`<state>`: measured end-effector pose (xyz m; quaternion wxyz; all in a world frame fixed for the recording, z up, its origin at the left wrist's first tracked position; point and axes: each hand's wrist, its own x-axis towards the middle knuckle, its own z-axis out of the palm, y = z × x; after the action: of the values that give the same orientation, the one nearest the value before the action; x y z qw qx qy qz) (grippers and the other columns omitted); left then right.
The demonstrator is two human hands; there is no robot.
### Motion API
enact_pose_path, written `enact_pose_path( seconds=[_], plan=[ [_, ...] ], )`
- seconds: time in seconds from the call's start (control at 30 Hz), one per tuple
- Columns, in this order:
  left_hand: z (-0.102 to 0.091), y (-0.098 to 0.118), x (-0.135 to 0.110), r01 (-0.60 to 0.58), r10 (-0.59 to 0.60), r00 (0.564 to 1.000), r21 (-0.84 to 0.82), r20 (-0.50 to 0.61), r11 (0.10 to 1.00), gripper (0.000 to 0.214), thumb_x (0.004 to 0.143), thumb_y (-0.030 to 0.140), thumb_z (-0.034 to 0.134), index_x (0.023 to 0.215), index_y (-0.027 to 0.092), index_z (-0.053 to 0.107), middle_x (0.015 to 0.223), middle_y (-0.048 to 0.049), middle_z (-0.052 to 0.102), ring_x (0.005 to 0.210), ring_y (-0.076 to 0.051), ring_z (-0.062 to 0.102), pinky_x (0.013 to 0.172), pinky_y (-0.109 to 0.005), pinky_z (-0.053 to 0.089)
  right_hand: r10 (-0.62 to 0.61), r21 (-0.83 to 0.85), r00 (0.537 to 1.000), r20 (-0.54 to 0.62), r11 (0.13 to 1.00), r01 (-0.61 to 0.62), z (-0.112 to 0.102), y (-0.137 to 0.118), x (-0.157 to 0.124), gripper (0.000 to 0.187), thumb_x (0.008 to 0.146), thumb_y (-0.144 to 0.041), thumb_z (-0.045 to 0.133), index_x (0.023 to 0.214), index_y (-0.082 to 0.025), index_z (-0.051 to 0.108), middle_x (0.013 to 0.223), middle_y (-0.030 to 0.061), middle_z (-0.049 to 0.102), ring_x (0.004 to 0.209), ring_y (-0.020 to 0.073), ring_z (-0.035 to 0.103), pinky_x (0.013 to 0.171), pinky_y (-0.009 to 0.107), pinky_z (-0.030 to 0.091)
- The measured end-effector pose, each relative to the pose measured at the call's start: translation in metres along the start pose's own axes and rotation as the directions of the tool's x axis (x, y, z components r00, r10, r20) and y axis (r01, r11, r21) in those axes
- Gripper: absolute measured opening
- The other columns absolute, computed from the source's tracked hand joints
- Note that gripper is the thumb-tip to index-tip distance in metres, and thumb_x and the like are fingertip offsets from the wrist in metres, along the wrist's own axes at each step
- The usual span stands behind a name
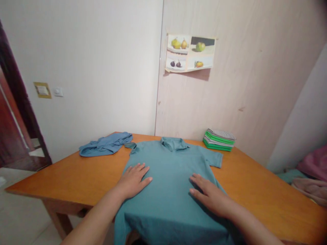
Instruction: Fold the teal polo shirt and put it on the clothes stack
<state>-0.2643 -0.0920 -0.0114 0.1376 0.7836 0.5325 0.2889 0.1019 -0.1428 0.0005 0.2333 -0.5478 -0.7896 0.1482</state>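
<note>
A teal polo shirt (170, 170) lies spread face up on the wooden table (255, 183), collar toward the wall and hem hanging over the near edge. My left hand (134, 180) rests flat on the shirt's left side, fingers stretched out. My right hand (211, 194) lies flat on its right side, fingers also extended. Neither hand holds anything.
A crumpled blue shirt (106, 144) lies at the table's far left. A stack of folded green, white and striped cloths (219, 139) sits at the far right near the wall. A fruit picture (189, 52) hangs on the wall. Pink fabric (313, 170) lies beside the table on the right.
</note>
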Motion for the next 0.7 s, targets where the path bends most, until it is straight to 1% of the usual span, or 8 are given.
enact_pose_path(
  seconds=[0.07,0.2,0.33,0.43,0.5,0.57,0.67,0.7],
  plan=[
    [-0.004,-0.005,-0.003,0.001,-0.004,0.999,0.07,0.042,0.998,0.062,0.083,0.065,0.059,0.136,0.033,0.059,0.15,-0.0105,0.044,0.142,-0.037,0.032,0.115,-0.056,0.012,0.032,-0.119,0.999,0.04,0.992,-0.027,0.004,0.013,-0.009,0.061,0.09,-0.061,0.048,0.142,-0.029,0.052,0.152,0.0066,0.041,0.144,0.0288,0.032,0.118,0.054,0.022],
    [-0.018,-0.011,-0.009,-0.01,-0.006,0.994,0.145,0.109,0.989,0.068,0.083,0.068,0.056,0.143,0.034,0.05,0.155,-0.0083,0.035,0.145,-0.035,0.027,0.116,-0.053,0.009,0.163,-0.236,0.986,-0.042,0.957,-0.168,-0.005,0.046,-0.028,0.062,0.091,-0.065,0.04,0.144,-0.033,0.048,0.154,0.0044,0.038,0.144,0.0296,0.03,0.117,0.059,0.019],
    [-0.029,-0.014,-0.015,-0.029,-0.002,0.985,0.176,0.173,0.984,0.071,0.085,0.067,0.054,0.146,0.033,0.045,0.157,-0.0072,0.031,0.146,-0.033,0.025,0.117,-0.05,0.009,0.257,-0.241,0.96,-0.115,0.93,-0.278,-0.02,0.077,-0.045,0.062,0.087,-0.067,0.045,0.14,-0.036,0.053,0.151,0.0042,0.044,0.141,0.0344,0.036,0.112,0.066,0.023],
    [-0.034,-0.016,-0.017,-0.033,0.003,0.984,0.161,0.18,0.986,0.072,0.083,0.067,0.056,0.146,0.032,0.046,0.156,-0.0076,0.032,0.145,-0.033,0.027,0.117,-0.049,0.011,0.268,-0.194,0.949,-0.163,0.935,-0.297,-0.033,0.091,-0.053,0.059,0.084,-0.064,0.051,0.132,-0.032,0.062,0.141,0.0082,0.055,0.132,0.0367,0.048,0.108,0.062,0.032],
    [-0.038,-0.017,-0.014,-0.026,0.005,0.986,0.123,0.167,0.992,0.074,0.079,0.067,0.061,0.143,0.031,0.051,0.154,-0.0092,0.037,0.143,-0.034,0.032,0.116,-0.047,0.016,0.267,-0.131,0.947,-0.177,0.948,-0.291,-0.043,0.096,-0.056,0.051,0.084,-0.061,0.052,0.119,-0.028,0.071,0.126,0.0106,0.067,0.118,0.0357,0.06,0.1,0.053,0.044],
    [-0.04,-0.016,-0.007,-0.012,0.003,0.992,0.075,0.126,0.997,0.074,0.07,0.068,0.069,0.132,0.029,0.062,0.145,-0.0122,0.05,0.136,-0.037,0.043,0.112,-0.045,0.026,0.283,-0.065,0.937,-0.204,0.951,-0.301,-0.052,0.097,-0.054,0.045,0.086,-0.058,0.05,0.105,-0.027,0.076,0.111,0.0104,0.073,0.104,0.0333,0.067,0.09,0.047,0.05],
    [-0.04,-0.002,0.015,-0.046,0.046,0.999,-0.009,-0.028,0.999,0.063,0.055,0.067,0.079,0.103,0.025,0.077,0.111,-0.0147,0.073,0.106,-0.038,0.066,0.095,-0.042,0.044,0.299,-0.001,0.905,-0.301,0.949,-0.314,-0.06,0.099,-0.043,0.042,0.086,-0.055,0.049,0.097,-0.025,0.077,0.104,0.0095,0.075,0.097,0.0317,0.069,0.085,0.044,0.051],
    [-0.038,0.007,0.024,-0.092,0.09,0.993,-0.013,-0.077,0.996,0.059,0.056,0.065,0.079,0.098,0.024,0.078,0.103,-0.014,0.075,0.098,-0.037,0.068,0.091,-0.041,0.047,0.296,0.014,0.898,-0.325,0.951,-0.309,-0.061,0.099,-0.037,0.042,0.086,-0.054,0.05,0.097,-0.024,0.077,0.103,0.0097,0.075,0.097,0.0315,0.068,0.085,0.043,0.051]
  ],
)
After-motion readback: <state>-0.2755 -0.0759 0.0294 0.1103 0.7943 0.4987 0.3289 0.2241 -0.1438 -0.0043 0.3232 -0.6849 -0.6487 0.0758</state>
